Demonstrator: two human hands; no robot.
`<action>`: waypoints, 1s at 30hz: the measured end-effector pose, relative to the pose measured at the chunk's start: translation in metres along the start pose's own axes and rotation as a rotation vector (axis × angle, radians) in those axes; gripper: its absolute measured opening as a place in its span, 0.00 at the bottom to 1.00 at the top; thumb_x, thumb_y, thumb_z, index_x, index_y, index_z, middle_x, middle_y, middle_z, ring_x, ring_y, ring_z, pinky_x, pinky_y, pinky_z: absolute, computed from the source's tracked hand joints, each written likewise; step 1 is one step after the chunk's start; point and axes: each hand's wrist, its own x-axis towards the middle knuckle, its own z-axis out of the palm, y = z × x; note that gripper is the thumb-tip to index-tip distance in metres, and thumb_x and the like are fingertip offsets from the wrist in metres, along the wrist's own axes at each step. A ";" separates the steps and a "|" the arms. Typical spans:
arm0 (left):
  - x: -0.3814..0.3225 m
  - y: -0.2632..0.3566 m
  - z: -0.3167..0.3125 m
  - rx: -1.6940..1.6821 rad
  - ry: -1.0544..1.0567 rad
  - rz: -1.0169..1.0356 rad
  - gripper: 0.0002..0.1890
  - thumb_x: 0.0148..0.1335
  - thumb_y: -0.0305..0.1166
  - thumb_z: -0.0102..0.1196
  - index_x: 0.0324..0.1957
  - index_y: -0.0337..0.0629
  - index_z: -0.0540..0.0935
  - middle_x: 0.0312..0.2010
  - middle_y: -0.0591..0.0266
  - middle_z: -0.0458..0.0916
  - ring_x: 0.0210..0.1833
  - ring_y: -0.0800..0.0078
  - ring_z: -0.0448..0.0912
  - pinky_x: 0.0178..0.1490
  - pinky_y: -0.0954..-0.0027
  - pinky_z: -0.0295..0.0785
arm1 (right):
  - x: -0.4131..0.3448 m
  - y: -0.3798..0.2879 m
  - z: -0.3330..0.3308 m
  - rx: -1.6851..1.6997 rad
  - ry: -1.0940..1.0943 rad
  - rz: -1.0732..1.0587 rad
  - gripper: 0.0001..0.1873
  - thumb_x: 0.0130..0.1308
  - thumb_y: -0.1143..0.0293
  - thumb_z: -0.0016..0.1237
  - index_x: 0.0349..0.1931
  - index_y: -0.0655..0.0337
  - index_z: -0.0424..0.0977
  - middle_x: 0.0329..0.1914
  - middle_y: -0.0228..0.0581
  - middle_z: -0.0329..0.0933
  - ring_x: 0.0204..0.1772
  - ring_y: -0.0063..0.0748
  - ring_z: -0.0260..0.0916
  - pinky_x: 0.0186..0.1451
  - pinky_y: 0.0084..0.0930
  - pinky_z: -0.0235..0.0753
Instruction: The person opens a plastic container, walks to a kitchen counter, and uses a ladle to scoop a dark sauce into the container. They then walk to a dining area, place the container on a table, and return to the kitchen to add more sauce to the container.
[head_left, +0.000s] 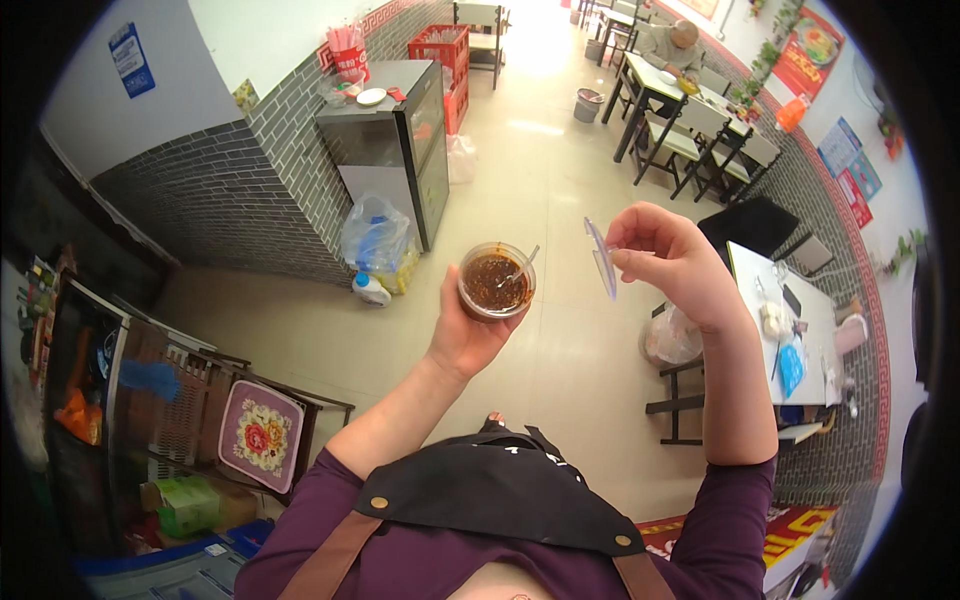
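Note:
Cupped in my left hand (471, 339) is a round clear plastic tub (480, 307) of dark red-brown sauce (491, 281) with bits in it. The tub is uncovered. A small clear plastic spoon (521, 268) leans in the sauce, its handle sticking up past the right rim. My right hand (664, 262) is raised to the right of the tub and apart from it. Between thumb and fingers it pinches a clear plastic lid (601, 259), held nearly on edge. Part of the spoon's bowl is sunk in the sauce.
A display fridge (382, 127) stands ahead left, with a plastic bag (379, 232) and a white bottle (371, 289) beside it. A cluttered white table (806, 315) is at right. Farther off, a person (670, 51) sits at a dining table (649, 79). A cushioned chair (262, 435) stands left.

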 end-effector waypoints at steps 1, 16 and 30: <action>0.020 0.001 0.002 -0.009 0.038 0.013 0.33 0.68 0.62 0.39 0.61 0.47 0.70 0.59 0.58 0.73 0.62 0.60 0.71 0.65 0.56 0.70 | 0.020 -0.001 -0.006 -0.068 -0.031 -0.011 0.04 0.61 0.78 0.52 0.36 0.63 0.74 0.34 0.27 0.74 0.37 0.15 0.71 0.40 0.15 0.72; 0.365 0.092 0.003 -0.004 0.000 -0.208 0.31 0.71 0.59 0.36 0.66 0.49 0.61 0.62 0.56 0.68 0.63 0.59 0.69 0.63 0.56 0.70 | 0.383 0.011 -0.107 -0.636 -0.238 0.204 0.10 0.55 0.70 0.54 0.29 0.69 0.76 0.26 0.39 0.77 0.28 0.26 0.77 0.32 0.21 0.77; 0.665 0.176 0.006 -0.008 -0.045 -0.351 0.27 0.72 0.52 0.38 0.61 0.40 0.68 0.56 0.51 0.72 0.56 0.55 0.73 0.59 0.58 0.75 | 0.652 0.065 -0.234 -0.814 -0.217 0.218 0.12 0.48 0.67 0.58 0.25 0.70 0.78 0.21 0.46 0.78 0.26 0.33 0.79 0.30 0.26 0.78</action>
